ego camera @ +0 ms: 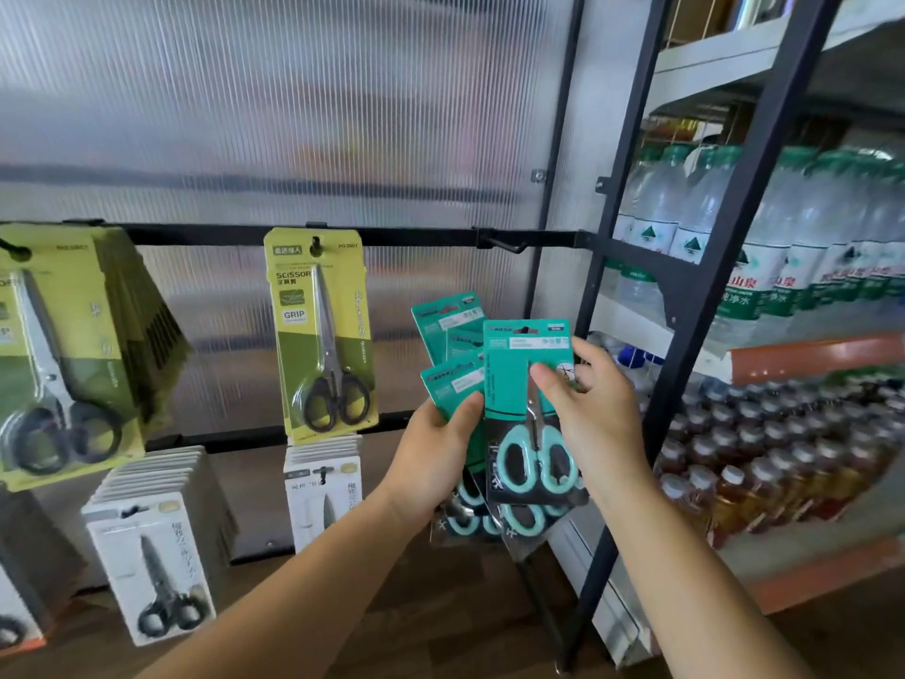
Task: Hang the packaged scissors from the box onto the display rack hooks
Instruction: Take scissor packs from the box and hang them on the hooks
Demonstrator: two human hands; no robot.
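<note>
Left hand [436,448]: curled round a fan of teal scissor packs [443,325], thumb laid over the front cards and fingers hidden behind; it sits at about 5 o'clock from the middle of the view.
Right hand [597,419]: pinches the front teal pack [509,384], thumb pressed on its face over the blade, fingers wrapped behind its 3 o'clock edge.
Front teal pack: upright, hang-hole at 12 o'clock, mint handles at 6 o'clock; it overlaps the fan, which spreads out toward 11 o'clock and 6 o'clock behind it.
Empty hook [502,245]: bare, sticking out from the black rail [416,236], at 12 o'clock above the held packs and well apart from them.
Yellow-green pack [321,335]: hangs alone from a hook on the same rail, at 9 o'clock of the hands, black-handled scissors inside.
Yellow-green stack [73,345]: many packs crowded on one hook at the far 9 o'clock edge.
White packs [152,546]: two rows on a lower rail, toward 7 o'clock.
Back panel [294,115]: ribbed, translucent, behind both rails.
Shelf unit [734,237]: black frame at 3 o'clock, with water bottles [661,203] on an upper shelf and amber drink bottles [764,448] below.
</note>
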